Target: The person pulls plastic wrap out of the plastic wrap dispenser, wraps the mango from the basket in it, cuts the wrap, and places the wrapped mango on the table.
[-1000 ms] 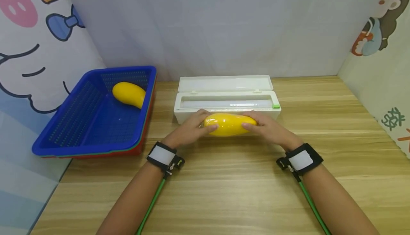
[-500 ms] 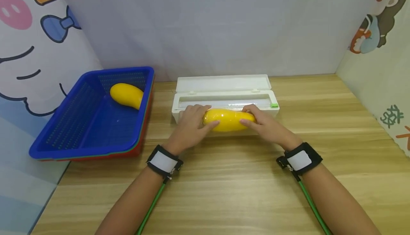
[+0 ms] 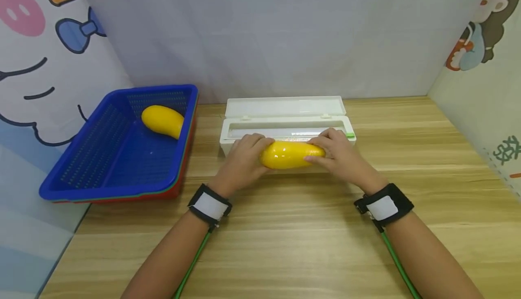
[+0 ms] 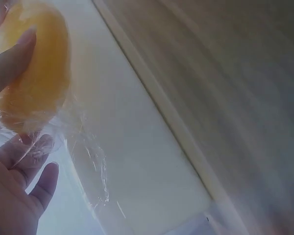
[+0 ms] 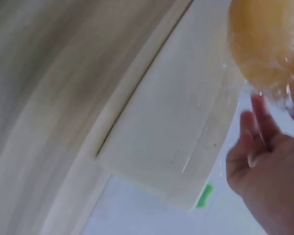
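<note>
A glossy yellow mango [image 3: 288,155] is held level between my two hands in the head view, in front of a white cling film dispenser [image 3: 285,108]. My left hand [image 3: 243,159] grips its left end; in the left wrist view the thumb lies on the mango [image 4: 44,73]. Crumpled cling film [image 4: 90,152] covers that end, and a loose flap hangs past the fingers. My right hand [image 3: 343,155] pinches the other end, its thumb on the near side. The film also clings to the mango [image 5: 264,44] in the right wrist view. The fingertips behind the mango are partly hidden.
The dispenser's lid stands open, with a film roll [image 3: 281,132] inside and a green slider [image 3: 350,135] at the right. Stacked baskets, a blue one [image 3: 134,163] on top, stand at the left with another mango [image 3: 162,120] inside. A curtain [image 3: 285,32] closes the back.
The mango has risen slightly and stays in both hands. The left hand has shifted up around its end, its thumb leaving the front. The right hand's fingers have moved up and over.
</note>
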`<state>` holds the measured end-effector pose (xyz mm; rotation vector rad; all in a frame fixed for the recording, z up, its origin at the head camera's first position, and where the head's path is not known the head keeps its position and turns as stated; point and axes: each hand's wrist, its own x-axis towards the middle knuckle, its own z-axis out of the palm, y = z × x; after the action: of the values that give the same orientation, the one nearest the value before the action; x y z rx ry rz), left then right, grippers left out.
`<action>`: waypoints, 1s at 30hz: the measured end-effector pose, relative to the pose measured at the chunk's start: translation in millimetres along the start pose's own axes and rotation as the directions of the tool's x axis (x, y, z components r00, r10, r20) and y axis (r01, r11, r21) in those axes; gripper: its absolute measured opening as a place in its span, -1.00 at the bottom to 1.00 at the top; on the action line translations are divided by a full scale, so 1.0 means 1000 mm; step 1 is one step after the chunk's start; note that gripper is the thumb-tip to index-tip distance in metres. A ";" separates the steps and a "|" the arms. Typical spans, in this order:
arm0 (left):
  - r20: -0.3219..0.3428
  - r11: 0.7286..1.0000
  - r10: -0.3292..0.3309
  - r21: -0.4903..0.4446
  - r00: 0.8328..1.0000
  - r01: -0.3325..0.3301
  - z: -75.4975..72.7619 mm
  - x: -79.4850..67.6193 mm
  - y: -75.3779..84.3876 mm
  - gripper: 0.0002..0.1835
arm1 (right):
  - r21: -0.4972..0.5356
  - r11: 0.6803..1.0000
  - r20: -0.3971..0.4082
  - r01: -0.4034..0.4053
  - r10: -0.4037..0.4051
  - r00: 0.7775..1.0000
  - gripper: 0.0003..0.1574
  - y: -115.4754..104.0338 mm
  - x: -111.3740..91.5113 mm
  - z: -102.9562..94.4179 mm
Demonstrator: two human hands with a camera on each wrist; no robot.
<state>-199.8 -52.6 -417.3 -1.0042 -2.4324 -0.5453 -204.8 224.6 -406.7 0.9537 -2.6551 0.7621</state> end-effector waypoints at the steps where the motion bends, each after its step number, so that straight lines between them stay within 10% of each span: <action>1: 0.000 1.000 0.000 0.002 1.000 0.000 0.001 0.000 0.000 -0.26 | 0.022 1.000 0.016 -0.001 0.001 1.000 -0.50 0.001 0.000 -0.003; 5: 0.002 0.999 -0.027 0.046 1.000 0.027 0.003 -0.001 0.000 -0.26 | 0.093 0.995 0.014 -0.045 0.044 0.999 -0.52 0.013 -0.005 -0.021; 13: -0.002 0.974 -0.161 0.160 0.987 0.160 0.006 -0.003 0.008 -0.23 | -0.091 0.961 -0.160 -0.260 0.244 0.957 -0.69 0.046 -0.018 -0.048; 23: -0.036 0.936 -0.264 0.231 0.964 0.265 0.007 -0.010 0.016 -0.17 | -0.071 0.974 -0.118 -0.213 0.204 0.972 -0.77 0.059 -0.017 -0.043; 30: -0.058 0.879 -0.400 0.258 0.915 0.401 0.008 -0.014 0.018 -0.19 | -0.083 0.977 -0.143 -0.196 0.183 0.973 -0.80 0.060 -0.015 -0.039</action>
<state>-179.5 -44.3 -428.6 -0.3872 -2.6340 -0.3341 -230.6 293.0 -403.5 0.6077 -2.6616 0.7027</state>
